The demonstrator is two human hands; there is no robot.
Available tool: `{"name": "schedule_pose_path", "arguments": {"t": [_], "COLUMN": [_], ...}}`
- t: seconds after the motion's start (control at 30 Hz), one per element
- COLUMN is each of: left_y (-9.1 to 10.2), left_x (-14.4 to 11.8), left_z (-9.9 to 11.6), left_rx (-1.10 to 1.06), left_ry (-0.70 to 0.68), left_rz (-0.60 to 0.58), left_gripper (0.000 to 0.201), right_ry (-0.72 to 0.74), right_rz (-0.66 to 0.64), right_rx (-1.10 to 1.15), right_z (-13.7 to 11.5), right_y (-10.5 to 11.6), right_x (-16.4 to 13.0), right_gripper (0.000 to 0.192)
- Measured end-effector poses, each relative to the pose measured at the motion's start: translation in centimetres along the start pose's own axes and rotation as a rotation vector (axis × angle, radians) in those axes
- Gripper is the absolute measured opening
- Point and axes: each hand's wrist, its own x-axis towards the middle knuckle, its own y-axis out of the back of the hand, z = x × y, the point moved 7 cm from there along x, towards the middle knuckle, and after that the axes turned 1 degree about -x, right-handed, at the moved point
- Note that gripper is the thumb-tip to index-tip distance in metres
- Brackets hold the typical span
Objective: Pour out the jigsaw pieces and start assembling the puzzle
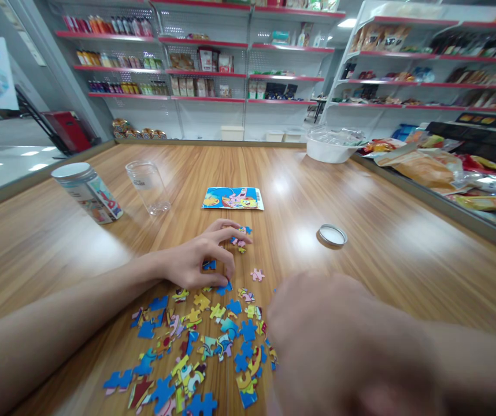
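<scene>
Several loose colourful puzzle pieces lie scattered on the wooden table close to me. My left hand rests just beyond them, fingers curled over a blue piece, fingertips reaching a small joined cluster of pieces. A single pink piece lies to the right of that hand. My right hand is very near the camera and blurred, above the right side of the pile; whether it holds anything is unclear. A printed picture card lies farther back.
A lidded printed jar and a clear empty jar stand at the left. A round lid lies to the right, a white bowl at the far edge. Snack packets line the right side; shop shelves stand behind.
</scene>
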Motion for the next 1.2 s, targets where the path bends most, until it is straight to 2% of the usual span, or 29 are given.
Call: {"name": "schedule_pose_path", "arguments": {"t": [0.1,0.17,0.27,0.33,0.73,0.9,0.97,1.03,1.1,1.2], "left_y": [0.1,0.3,0.7,0.8,0.6,1.1,1.4,1.8,1.9,2.8], "left_x": [-0.1,-0.1,-0.2,-0.3,-0.3,-0.4,-0.5,-0.5,-0.9,-2.1], "left_z": [-0.2,-0.5,-0.9,-1.2,-1.0,-1.2,-1.5,-1.6,-1.4,-0.2], "left_rx": [-0.029,-0.062,-0.116,-0.137,-0.100,-0.079,-0.092,-0.124,-0.150,0.056], "left_ry": [0.017,0.033,0.071,0.093,0.079,0.081,0.112,0.181,0.309,0.511], "left_rz": [0.009,0.029,0.070,0.088,0.062,0.156,0.157,0.058,-0.160,-0.455], "left_gripper": [0.008,0.010,0.011,0.011,0.009,0.016,0.016,0.014,0.011,0.009], "right_ry": [0.156,0.230,0.124,0.058,-0.004,-0.002,0.013,0.019,0.018,0.019], "right_rz": [0.056,0.020,-0.069,-0.103,-0.086,-0.106,-0.104,-0.100,-0.103,-0.112], "right_rx": [0.170,0.107,0.018,-0.005,-0.009,-0.015,0.006,0.037,0.064,0.085], "right_z": [1.6,2.9,5.2,5.9,6.2,6.2,6.0,5.9,5.8,5.7], "right_y": [-0.8,-2.1,-3.8,-4.3,-4.5,-4.6,-4.6,-4.4,-4.3,-4.2], "right_x": [1.5,2.0,2.2,2.0,1.9,1.8,1.8,1.8,1.9,2.1], "right_gripper": [0.021,0.021,0.019,0.019,0.019,0.017,0.017,0.017,0.019,0.019]}}
